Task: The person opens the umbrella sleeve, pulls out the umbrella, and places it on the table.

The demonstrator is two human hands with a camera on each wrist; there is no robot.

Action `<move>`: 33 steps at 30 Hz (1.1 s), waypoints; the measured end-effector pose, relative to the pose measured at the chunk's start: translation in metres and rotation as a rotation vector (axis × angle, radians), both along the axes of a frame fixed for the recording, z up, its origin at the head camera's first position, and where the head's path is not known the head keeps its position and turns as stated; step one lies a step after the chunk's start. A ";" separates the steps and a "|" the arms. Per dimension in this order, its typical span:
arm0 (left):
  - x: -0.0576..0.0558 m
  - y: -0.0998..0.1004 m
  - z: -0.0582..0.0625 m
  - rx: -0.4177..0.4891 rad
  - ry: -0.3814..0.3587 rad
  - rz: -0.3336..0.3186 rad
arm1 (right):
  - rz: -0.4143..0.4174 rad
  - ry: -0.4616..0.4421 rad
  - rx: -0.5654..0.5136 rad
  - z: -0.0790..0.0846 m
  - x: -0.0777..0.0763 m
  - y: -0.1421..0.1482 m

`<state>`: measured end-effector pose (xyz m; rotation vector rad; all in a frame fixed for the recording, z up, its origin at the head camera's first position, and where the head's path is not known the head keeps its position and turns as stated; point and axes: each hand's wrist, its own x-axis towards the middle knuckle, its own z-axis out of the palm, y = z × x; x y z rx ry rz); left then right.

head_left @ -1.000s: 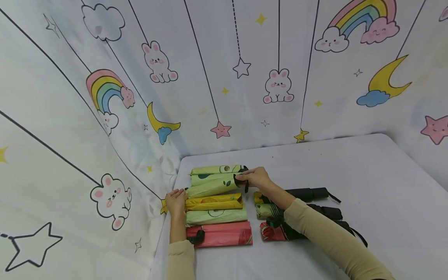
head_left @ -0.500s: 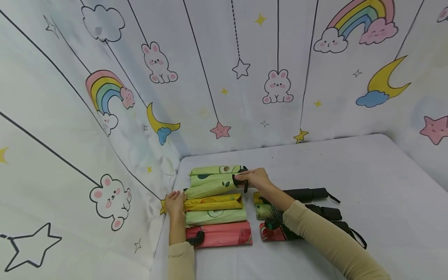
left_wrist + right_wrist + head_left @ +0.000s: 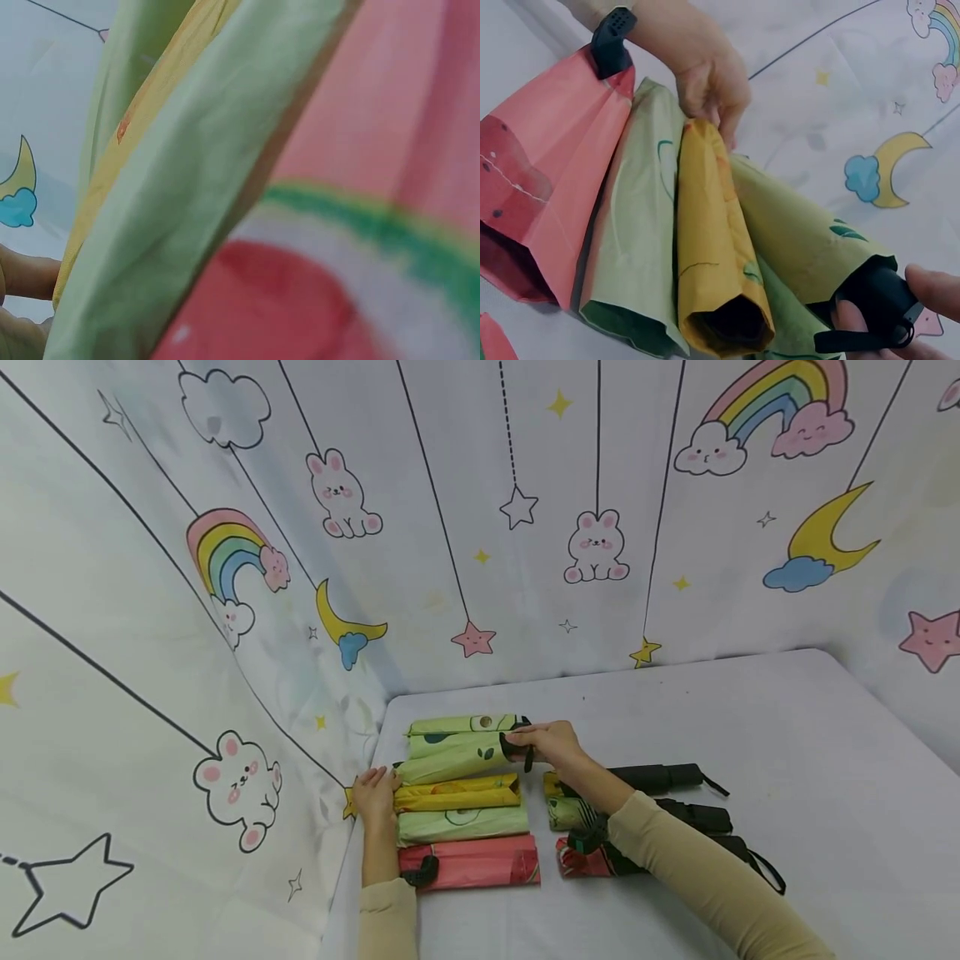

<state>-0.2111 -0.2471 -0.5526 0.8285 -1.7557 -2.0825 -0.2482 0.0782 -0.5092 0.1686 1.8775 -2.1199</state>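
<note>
My right hand (image 3: 551,743) pinches the black handle (image 3: 881,304) of a folding umbrella. Most of that umbrella sits inside a light green sleeve (image 3: 453,765) with dark leaf prints, its handle end a little raised. At the sleeve's left end, my left hand (image 3: 377,792) pinches the tip, partly hidden behind the yellow sleeve (image 3: 709,225). The left wrist view shows only a bit of the left fingers (image 3: 30,277). Below lie the yellow sleeve, a pale green sleeve (image 3: 465,827) and a red watermelon-print sleeve (image 3: 480,864). Dark openings show at their right ends.
Behind the held one lie a green sleeve (image 3: 427,745) and an avocado-print sleeve (image 3: 450,725) with a black end. Three folded umbrellas lie right, under the right forearm: yellow-black (image 3: 660,777), green-black (image 3: 570,812), red-black (image 3: 588,857). A patterned cloth wall (image 3: 420,568) borders the white table (image 3: 787,735).
</note>
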 end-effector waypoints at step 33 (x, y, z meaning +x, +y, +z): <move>-0.001 0.001 0.000 0.007 0.032 0.041 | -0.037 -0.045 -0.089 0.002 0.003 0.028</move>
